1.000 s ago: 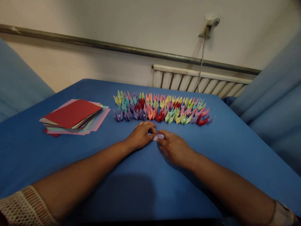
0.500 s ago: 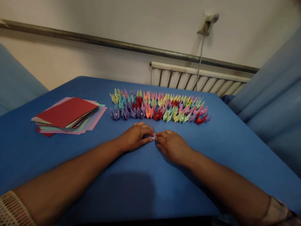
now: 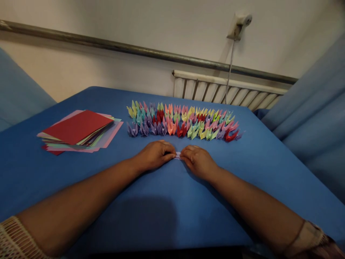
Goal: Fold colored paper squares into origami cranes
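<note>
My left hand and my right hand rest on the blue table, fingertips meeting over a small pale folded paper. Both hands are closed, pinching that paper from either side; only a sliver of it shows between the fingers. Just beyond the hands stand several rows of small folded paper cranes in many colours. A stack of coloured paper sheets with a red sheet on top lies to the far left of my left hand.
A metal rail runs along the wall behind the table. A slatted white frame stands behind the table's far edge. A cord hangs from a wall fitting. Blue cloth rises at the right.
My right hand has slid left and up toward my left hand, covering more of the pale paper. The view has shifted slightly.
</note>
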The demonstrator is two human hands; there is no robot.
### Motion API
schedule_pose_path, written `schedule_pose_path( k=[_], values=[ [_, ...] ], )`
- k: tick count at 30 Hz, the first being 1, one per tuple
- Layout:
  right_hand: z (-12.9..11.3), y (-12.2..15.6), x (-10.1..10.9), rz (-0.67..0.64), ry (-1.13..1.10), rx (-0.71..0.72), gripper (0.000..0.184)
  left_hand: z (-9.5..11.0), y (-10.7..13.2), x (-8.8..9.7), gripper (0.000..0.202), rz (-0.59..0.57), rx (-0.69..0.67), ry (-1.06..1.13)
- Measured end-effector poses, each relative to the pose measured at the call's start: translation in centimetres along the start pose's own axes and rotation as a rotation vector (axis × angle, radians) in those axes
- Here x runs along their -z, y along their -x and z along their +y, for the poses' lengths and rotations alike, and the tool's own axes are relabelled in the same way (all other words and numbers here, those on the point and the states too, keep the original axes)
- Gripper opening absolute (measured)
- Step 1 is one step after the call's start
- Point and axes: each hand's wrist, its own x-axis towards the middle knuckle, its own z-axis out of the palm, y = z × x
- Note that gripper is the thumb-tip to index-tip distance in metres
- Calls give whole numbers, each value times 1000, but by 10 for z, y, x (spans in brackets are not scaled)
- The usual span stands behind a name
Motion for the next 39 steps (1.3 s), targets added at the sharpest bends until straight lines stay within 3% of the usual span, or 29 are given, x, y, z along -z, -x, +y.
schedule_pose_path(
  k=[16, 29, 35, 39],
  values=[
    [0, -3, -3, 16, -36, -76, 22, 4, -1, -5, 19, 41, 54, -96],
    [-1, -8, -12, 90, -29, -153, 11, 4, -4, -17, 17, 148, 157, -143],
    [-2, -8, -8, 90, 87, -101, 18, -2, -4, -22, 12, 165, 145, -92],
    [-1, -7, -9, 50, 176, -81, 23, -1, -2, -18, 13, 145, 118, -184]
  ],
)
